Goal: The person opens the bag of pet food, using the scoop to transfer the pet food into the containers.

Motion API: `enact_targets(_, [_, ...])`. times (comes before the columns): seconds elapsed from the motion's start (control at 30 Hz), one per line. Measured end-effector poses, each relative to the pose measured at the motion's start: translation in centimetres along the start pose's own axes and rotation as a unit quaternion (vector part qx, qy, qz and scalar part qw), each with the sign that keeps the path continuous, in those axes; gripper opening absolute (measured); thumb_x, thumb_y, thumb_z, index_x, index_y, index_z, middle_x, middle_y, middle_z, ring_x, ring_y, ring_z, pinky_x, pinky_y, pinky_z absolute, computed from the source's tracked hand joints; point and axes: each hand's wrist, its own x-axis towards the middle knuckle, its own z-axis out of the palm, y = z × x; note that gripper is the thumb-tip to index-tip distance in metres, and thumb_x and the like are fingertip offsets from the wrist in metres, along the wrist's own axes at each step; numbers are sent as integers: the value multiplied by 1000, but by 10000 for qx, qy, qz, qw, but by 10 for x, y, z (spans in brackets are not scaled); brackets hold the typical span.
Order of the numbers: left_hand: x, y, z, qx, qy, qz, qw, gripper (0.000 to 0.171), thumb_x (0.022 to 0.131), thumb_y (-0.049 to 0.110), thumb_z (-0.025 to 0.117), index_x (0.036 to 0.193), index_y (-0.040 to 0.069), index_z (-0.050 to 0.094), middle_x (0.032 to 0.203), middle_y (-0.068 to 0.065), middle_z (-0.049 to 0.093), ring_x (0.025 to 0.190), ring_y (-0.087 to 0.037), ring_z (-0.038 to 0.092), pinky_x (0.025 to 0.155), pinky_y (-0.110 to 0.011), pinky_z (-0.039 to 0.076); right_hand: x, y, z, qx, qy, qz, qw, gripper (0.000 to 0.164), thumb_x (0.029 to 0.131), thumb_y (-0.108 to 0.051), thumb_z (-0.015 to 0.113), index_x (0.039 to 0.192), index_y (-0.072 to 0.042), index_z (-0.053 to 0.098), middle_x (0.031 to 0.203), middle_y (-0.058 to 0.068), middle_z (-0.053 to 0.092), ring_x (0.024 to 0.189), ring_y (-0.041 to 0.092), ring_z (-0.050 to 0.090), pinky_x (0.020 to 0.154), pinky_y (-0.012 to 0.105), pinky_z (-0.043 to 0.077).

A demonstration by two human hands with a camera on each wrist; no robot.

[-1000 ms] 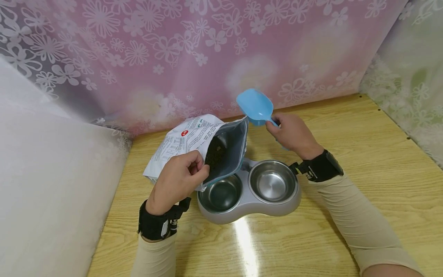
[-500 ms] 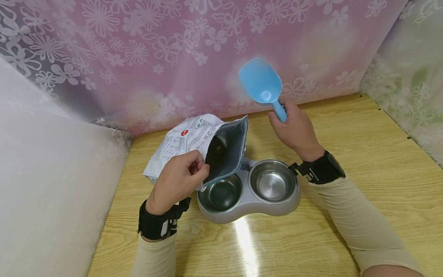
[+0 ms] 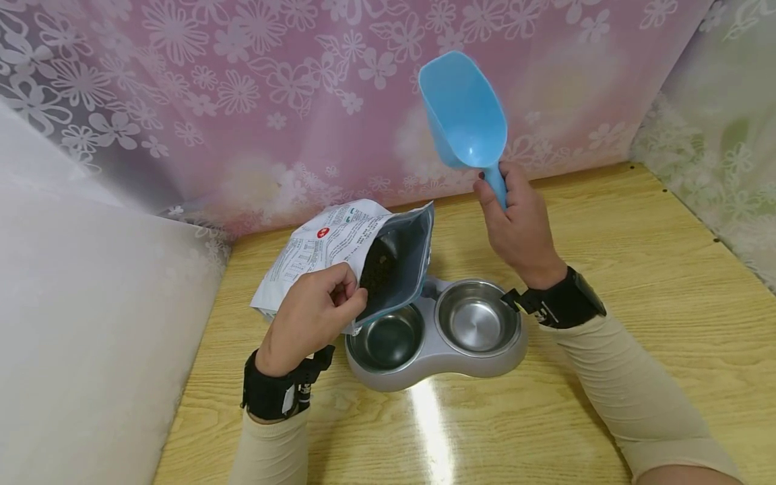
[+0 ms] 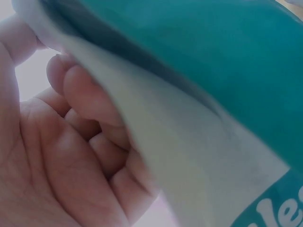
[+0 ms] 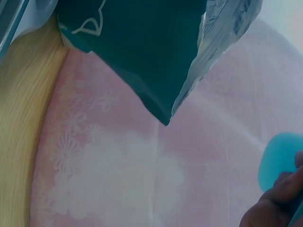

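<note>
My left hand pinches the near edge of an open white bag with dark brown pellets inside. In the left wrist view the bag's teal side shows, and the fingers curl beside its rim. Raised before the backdrop, my right hand grips a light blue scoop by its handle. The scoop's bowl tips upward and its inside holds nothing. Below the bag's mouth stands a grey double pet bowl with two steel dishes; the bag overlaps the left dish, and the right dish is bare.
A pink floral sheet hangs behind the wooden table. A white sheet closes the left side, a pale green floral one the right. Black straps with small cameras sit on both wrists.
My right hand has lifted the scoop up from beside the bag's mouth and turned its bowl upright, facing the camera. The left hand, bag and bowls stay put.
</note>
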Motion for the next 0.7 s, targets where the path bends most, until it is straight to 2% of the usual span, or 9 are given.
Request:
enact_targets(0.17, [0,0,0,10,-8,-10,10000,23,93,21,68,75,23,52,60,9,45,52,-10,44,52,-28,34,-2,-4,1,217,-385,-245,9987,23,108,-13,51,120,6,52,80,6,40,67,17,37,63,31,31])
enact_targets(0.43, [0,0,0,9,-14,-9,10000,23,93,21,67,76,23,52,60,9,45,53,-10,44,52,-28,33,-6,-8,1,206,-568,-149,9981,22,109,-15,51,118,4,50,79,6,39,65,18,36,62,32,30])
enact_targets(0.57, [0,0,0,17,1,6,10000,24,93,22,68,76,23,52,59,9,44,52,-11,43,51,-28,32,-7,-8,2,208,-545,-198,9981,23,108,-13,53,121,5,52,80,6,41,66,18,38,63,31,31])
enact_targets(0.7, [0,0,0,-39,-20,-6,10000,25,95,22,67,76,22,52,59,8,42,52,-11,42,51,-28,32,-7,-9,1,354,-443,-580,9967,20,106,-7,55,120,6,53,80,5,43,66,15,39,64,30,32])
